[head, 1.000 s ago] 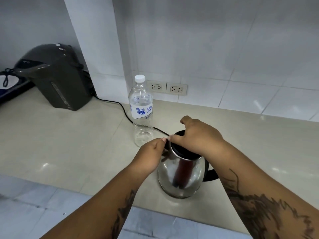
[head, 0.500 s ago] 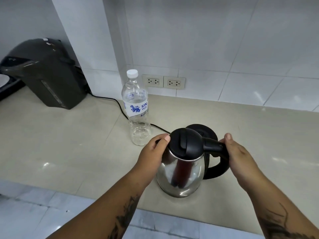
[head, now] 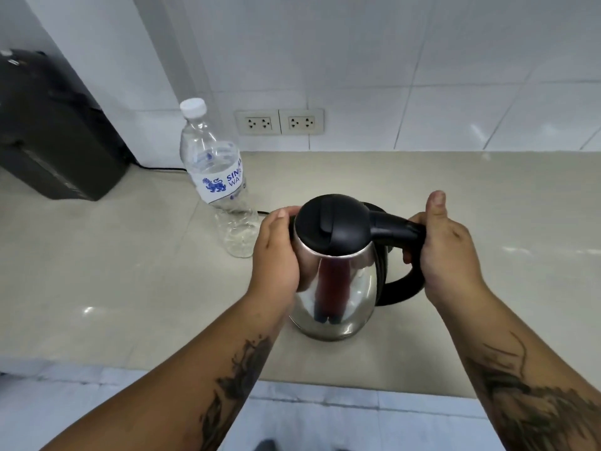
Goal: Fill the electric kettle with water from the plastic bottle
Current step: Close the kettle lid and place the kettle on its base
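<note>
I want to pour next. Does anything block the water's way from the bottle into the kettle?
Yes. The kettle has its black lid shut, and the bottle has its white cap on. Both hands, left hand and right hand, are on the kettle.

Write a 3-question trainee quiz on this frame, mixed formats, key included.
1. True or false: the kettle lid is open.
2. The right hand grips: A) the bottle cap, B) the kettle's handle, C) the wall socket.
3. Fill in: the plastic bottle stands upright with its white ____ on.

Key: 1 false; 2 B; 3 cap. The left hand braces the kettle's steel body.
</note>
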The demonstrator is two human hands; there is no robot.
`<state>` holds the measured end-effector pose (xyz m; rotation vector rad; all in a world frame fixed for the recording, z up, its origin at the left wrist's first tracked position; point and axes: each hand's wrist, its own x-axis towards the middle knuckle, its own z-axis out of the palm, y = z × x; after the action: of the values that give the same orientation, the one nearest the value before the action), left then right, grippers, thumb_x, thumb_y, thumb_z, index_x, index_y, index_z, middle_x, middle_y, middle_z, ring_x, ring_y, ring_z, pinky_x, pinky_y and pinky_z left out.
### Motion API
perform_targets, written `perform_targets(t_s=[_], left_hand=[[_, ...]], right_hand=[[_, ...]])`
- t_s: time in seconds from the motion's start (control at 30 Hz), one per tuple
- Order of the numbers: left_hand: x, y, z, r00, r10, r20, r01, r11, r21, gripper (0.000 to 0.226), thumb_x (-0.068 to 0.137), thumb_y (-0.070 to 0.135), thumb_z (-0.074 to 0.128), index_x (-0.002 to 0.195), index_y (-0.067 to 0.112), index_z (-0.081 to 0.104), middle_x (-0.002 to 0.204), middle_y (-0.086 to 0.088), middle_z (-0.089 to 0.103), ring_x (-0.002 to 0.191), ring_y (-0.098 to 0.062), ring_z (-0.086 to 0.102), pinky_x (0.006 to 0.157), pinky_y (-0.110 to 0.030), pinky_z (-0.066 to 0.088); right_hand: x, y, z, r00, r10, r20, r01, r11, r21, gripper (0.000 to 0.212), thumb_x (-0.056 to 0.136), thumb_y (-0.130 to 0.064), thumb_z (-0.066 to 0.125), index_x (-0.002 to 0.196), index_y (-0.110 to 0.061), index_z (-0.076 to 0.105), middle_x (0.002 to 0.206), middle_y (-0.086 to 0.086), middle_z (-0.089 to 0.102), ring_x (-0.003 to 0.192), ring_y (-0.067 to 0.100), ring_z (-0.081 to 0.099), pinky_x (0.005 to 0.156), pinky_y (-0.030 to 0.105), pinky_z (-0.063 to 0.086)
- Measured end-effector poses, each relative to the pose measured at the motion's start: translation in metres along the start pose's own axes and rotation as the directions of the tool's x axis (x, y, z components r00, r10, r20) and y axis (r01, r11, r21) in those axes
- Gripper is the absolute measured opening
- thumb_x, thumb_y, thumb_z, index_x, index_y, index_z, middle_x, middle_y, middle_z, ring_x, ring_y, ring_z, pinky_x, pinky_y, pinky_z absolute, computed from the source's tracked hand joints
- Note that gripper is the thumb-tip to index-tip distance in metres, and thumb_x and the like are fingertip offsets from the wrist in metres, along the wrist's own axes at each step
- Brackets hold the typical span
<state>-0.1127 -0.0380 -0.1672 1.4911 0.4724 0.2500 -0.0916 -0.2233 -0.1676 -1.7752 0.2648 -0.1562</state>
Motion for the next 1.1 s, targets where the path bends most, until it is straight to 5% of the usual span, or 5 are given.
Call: perform_targets(t_s=[0.13, 0.33, 0.83, 1.1], left_hand=[[0.019, 0.024, 0.028, 0.996, 0.072, 0.051, -0.072, 0.997, 0.003, 0.032, 0.099, 0.029, 0.037, 0.096, 0.025, 0.068, 0.079, 0.023, 0.070, 0.075, 0.012, 0.062, 0.077, -0.020, 0.047], [0.058, 0.047, 0.075, 0.987, 0.092, 0.131, -0.092, 0.996, -0.006, 0.036, 0.101, 0.032, 0.032, 0.099, 0.022, 0.067, 0.099, 0.008, 0.069, 0.094, -0.004, 0.062, 0.078, -0.024, 0.046], [0.111, 0.021, 0.119, 0.982, 0.073, 0.174, -0.075, 0.997, 0.003, 0.041, 0.103, 0.034, 0.030, 0.112, 0.014, 0.065, 0.102, 0.010, 0.065, 0.106, -0.010, 0.060, 0.096, -0.028, 0.045], [0.123, 0.015, 0.124, 0.981, 0.062, 0.184, -0.064, 0.998, 0.005, 0.036, 0.103, 0.031, 0.030, 0.104, 0.017, 0.064, 0.095, 0.012, 0.064, 0.093, -0.003, 0.059, 0.089, -0.027, 0.045]], right_hand=[[0.025, -0.019, -0.016, 0.997, -0.014, -0.080, 0.019, 0.998, 0.063, 0.071, 0.095, -0.062, 0.026, 0.063, -0.008, 0.059, 0.051, 0.014, 0.051, 0.040, 0.014, 0.044, 0.039, 0.018, 0.033], [0.075, -0.038, -0.027, 0.988, -0.043, -0.146, 0.057, 0.994, 0.096, 0.064, 0.094, -0.062, 0.029, 0.064, -0.013, 0.058, 0.052, 0.014, 0.050, 0.051, 0.023, 0.045, 0.053, 0.029, 0.034], [0.138, -0.006, -0.021, 0.990, 0.017, -0.140, 0.001, 0.992, 0.128, 0.060, 0.094, -0.060, 0.032, 0.064, -0.015, 0.058, 0.053, 0.014, 0.050, 0.054, 0.025, 0.047, 0.060, 0.032, 0.036], [0.149, 0.000, -0.018, 0.992, 0.013, -0.122, 0.000, 0.994, 0.107, 0.062, 0.095, -0.061, 0.031, 0.063, -0.015, 0.059, 0.053, 0.013, 0.051, 0.056, 0.025, 0.046, 0.058, 0.031, 0.036]])
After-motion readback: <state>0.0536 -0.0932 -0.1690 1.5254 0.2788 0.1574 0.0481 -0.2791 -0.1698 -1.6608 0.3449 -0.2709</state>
